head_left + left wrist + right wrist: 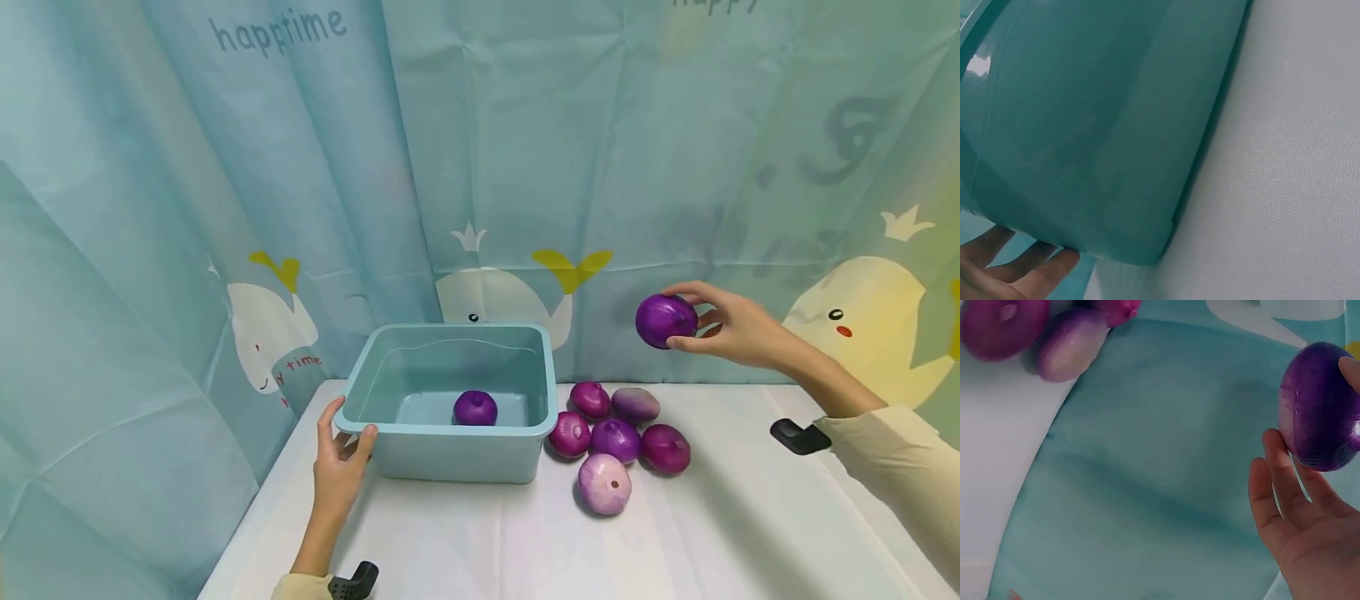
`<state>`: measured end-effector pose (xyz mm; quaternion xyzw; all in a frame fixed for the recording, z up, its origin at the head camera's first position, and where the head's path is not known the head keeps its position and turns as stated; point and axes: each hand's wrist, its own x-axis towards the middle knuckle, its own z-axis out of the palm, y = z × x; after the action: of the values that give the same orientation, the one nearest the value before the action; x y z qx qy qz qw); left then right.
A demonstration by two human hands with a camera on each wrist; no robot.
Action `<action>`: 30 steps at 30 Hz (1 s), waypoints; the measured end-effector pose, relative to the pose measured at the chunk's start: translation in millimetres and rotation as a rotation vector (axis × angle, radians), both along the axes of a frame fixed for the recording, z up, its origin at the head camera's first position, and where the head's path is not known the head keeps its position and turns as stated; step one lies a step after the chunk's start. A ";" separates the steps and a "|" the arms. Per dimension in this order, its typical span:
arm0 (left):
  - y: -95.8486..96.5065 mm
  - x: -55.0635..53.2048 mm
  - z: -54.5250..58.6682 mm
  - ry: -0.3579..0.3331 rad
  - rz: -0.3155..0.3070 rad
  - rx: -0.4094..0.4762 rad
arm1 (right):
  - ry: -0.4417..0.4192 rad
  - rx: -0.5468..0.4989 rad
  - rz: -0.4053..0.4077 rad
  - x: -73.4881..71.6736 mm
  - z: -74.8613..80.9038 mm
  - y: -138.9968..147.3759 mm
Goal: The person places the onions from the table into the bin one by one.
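Note:
Raised above the table's back right part, my right hand (738,329) holds a dark purple onion (666,321) between thumb and fingers. The same onion (1319,406) shows glossy in the right wrist view, with the thumb on one side and fingertips on the other. My left hand (340,462) grips the near left corner of a light blue plastic bin (457,457), thumb over the front rim. In the left wrist view its fingers (1047,272) touch the bin's wall. One purple onion (476,408) sits inside the bin.
Right of the bin lies a cluster of several purple onions (617,440), with a paler one (604,484) nearest the front. A white cloth (450,542) covers the table. Behind and to the left hangs a blue curtain (517,150) with whale prints.

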<state>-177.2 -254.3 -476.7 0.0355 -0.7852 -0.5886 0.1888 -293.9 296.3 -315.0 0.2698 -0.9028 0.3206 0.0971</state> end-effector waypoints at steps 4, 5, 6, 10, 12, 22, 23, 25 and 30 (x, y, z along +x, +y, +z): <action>0.6 -0.6 0.4 0.004 -0.010 -0.002 | -0.041 0.036 0.017 -7.9 3.9 -14.4; 0.8 -0.8 0.4 0.003 -0.013 -0.002 | -0.054 0.046 0.020 -10.1 4.9 -18.8; 0.9 -1.0 0.4 0.002 -0.014 -0.002 | -0.069 0.051 0.028 -12.3 6.1 -24.0; 0.3 -0.6 0.4 -0.002 -0.008 -0.001 | -0.097 0.075 0.094 -21.1 11.5 -50.9; 0.0 -0.1 0.5 -0.001 -0.006 -0.002 | -0.109 0.082 0.121 -25.9 13.9 -67.4; 2.9 -1.1 -5.4 0.009 -0.006 0.006 | -0.207 0.147 0.269 -46.8 17.5 -146.1; 3.8 -1.3 -6.3 0.009 -0.009 0.008 | -0.216 0.153 0.284 -47.8 17.4 -153.1; 5.2 -1.2 -7.6 0.008 -0.014 0.011 | -0.225 0.168 0.316 -50.9 15.8 -167.1; 6.0 0.4 -8.8 0.008 -0.018 -0.004 | -0.186 0.233 0.364 -57.6 7.8 -202.1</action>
<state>-176.7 -248.3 -485.6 0.0256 -0.7860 -0.5888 0.1868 -351.4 94.2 -307.3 0.4067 -0.8752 0.2500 -0.0777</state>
